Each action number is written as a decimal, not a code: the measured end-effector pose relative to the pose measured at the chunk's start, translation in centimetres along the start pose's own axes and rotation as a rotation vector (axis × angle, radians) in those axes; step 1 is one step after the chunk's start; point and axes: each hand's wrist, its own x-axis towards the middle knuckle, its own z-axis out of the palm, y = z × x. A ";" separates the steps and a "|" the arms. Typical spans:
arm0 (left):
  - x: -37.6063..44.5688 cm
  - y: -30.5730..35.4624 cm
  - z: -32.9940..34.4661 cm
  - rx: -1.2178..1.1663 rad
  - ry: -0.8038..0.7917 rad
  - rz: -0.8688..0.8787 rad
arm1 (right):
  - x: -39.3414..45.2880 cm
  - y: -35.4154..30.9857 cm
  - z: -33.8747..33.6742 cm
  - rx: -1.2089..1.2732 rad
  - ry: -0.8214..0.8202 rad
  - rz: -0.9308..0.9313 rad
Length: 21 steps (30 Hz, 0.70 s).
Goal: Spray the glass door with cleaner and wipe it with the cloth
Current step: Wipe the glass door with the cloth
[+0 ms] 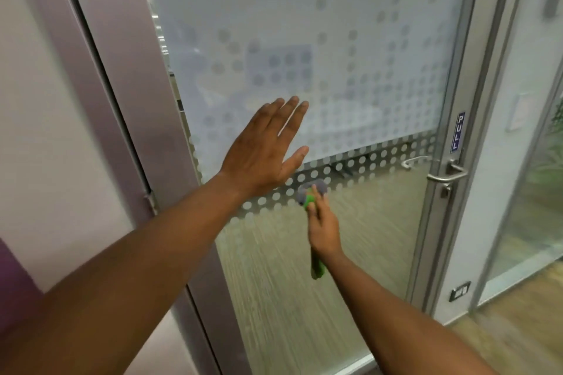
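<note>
The glass door [350, 49] fills the view, frosted with a grey dot pattern above and clear glass below. My left hand [265, 149] is flat, fingers spread, in front of the frosted band near the door's left side. It holds nothing. Lower and to the right, my right hand [324, 225] is shut on a green tool with a grey padded head [313, 189], and the head presses on the dotted strip of the glass. The tool's green handle end [317, 269] sticks out below my wrist. No spray bottle shows.
A metal lever handle [446, 175] with a blue PULL sticker [457, 132] sits on the door's right stile. A broad metal frame post [122, 100] stands left of the glass. A second glass panel [530, 131] and a wall socket [460, 291] lie to the right.
</note>
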 end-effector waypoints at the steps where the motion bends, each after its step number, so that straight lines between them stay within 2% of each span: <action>1: -0.1 0.6 0.4 -0.018 -0.009 0.007 | -0.2 -0.2 -0.9 0.086 0.043 0.069; 5: -0.2 3.2 2.3 -0.127 -0.024 -0.033 | -0.3 -0.8 -4.1 0.348 0.169 0.192; 10: 0.4 7.3 5.0 -0.254 -0.052 -0.092 | 1.1 -1.9 -8.8 0.439 0.170 0.175; 18: 3.9 15.4 10.2 -0.415 -0.120 -0.233 | 5.6 -0.8 -18.9 0.873 0.235 0.280; 21: 6.0 18.9 12.3 -0.495 -0.166 -0.308 | 7.2 -0.3 -23.0 0.908 0.245 0.264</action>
